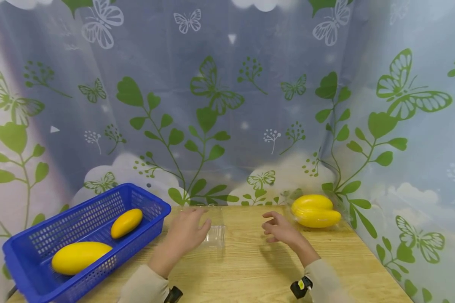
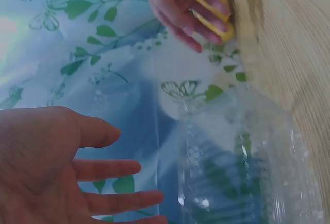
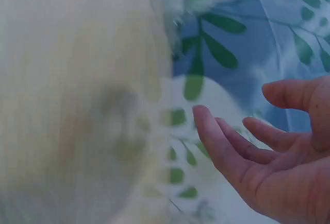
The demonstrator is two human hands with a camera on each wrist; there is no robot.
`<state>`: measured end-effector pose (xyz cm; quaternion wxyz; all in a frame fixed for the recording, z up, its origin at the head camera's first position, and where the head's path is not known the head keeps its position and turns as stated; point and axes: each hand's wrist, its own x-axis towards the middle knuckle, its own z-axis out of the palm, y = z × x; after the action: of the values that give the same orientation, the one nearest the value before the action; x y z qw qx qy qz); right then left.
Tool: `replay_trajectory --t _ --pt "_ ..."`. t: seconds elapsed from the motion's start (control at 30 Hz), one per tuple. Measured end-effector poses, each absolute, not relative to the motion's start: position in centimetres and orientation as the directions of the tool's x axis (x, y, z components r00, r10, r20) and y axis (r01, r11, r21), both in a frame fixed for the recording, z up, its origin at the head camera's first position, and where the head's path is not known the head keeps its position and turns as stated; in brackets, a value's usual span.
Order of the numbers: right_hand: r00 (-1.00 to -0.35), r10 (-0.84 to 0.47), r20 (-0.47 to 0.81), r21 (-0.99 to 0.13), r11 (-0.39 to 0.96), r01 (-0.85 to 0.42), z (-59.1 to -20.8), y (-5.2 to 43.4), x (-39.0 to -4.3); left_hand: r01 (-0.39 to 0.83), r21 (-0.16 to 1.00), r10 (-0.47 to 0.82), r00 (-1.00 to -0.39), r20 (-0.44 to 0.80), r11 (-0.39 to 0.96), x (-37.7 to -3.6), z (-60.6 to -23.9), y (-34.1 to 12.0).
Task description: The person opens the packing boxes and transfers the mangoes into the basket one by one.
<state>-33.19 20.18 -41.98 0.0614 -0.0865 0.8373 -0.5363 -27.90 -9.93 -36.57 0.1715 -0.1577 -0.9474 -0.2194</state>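
Plainly, in the head view both hands are over the wooden surface [image 1: 246,269] and hold nothing. Low in the middle of the frame lies a clear plastic container [image 1: 215,236], partly behind the left hand [image 1: 187,233], just to its right; the right hand [image 1: 282,230] is farther off. Which way its long axis runs I cannot tell. At lower left, a blue basket [image 1: 145,235] carries a large yellow fruit [image 1: 79,257] and a smaller yellow fruit [image 1: 127,223]; right of the right hand sits a yellow fruit pair [image 1: 314,216].

From the left wrist, the left grip is wide, fingers straight and spread at lower left, with the container at lower right, apart from the fingertips. The right hand shows at top, the yellow fruit pair behind it.

From the right wrist, that grip is loosely bent at lower right, thumb and fingers apart, holding nothing.
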Motion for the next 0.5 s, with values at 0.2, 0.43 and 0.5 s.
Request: replay_trajectory --t 0.2,0.43,0.5 --pt "-0.99 -0.06 0.13 -0.825 0.547 -0.141 -39.7 24.6 -33.7 0.439 0.409 0.269 -0.872 0.408 0.8 -27.6 -36.3 -8.7" --pt "-0.923 0.24 0.299 -0.632 0.775 -0.004 -39.5 31.4 -35.4 0.503 0.465 0.332 -0.853 0.403 0.728 -27.3 -36.5 -7.6" --pt "-0.911 0.292 0.292 -0.619 0.784 0.053 -39.8 33.3 -35.9 0.518 0.462 0.343 -0.844 0.412 0.72 -27.2 -36.5 -7.4"
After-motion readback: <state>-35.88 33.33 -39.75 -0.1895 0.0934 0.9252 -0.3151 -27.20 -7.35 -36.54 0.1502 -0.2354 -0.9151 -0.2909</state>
